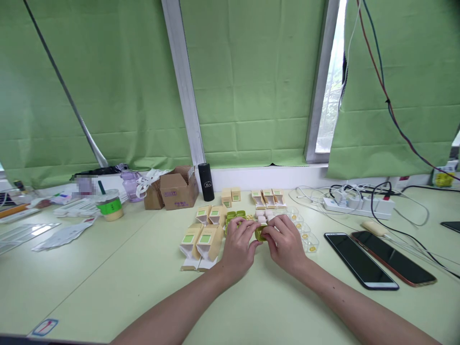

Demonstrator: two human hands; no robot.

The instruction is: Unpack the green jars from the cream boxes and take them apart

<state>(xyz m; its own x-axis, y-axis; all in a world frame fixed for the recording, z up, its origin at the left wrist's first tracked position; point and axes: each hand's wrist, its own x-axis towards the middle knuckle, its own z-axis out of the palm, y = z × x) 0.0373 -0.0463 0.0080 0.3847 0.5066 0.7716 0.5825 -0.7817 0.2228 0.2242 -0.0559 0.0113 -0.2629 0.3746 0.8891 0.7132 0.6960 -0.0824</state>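
Between my two hands is a small olive-green plastic case (259,234), partly covered by fingers. My left hand (237,247) grips its left side with curled fingers and thumb. From the other side, my right hand (286,244) pinches it. Just behind my left hand stand several similar green cases (235,214). Small pale pink pieces (262,218) lie beyond my fingertips. To the right of my right hand is a row of clear plastic covers (311,243) with yellow round spots. Open yellow cartons with green labels (209,238) lie left of my left hand.
More small cartons (268,198) stand at the back. Behind on the left are a cardboard box (178,189), a black bottle (206,182) and a lidded cup (109,207). Two phones (361,261) and a power strip (355,207) with tangled cables occupy the right.
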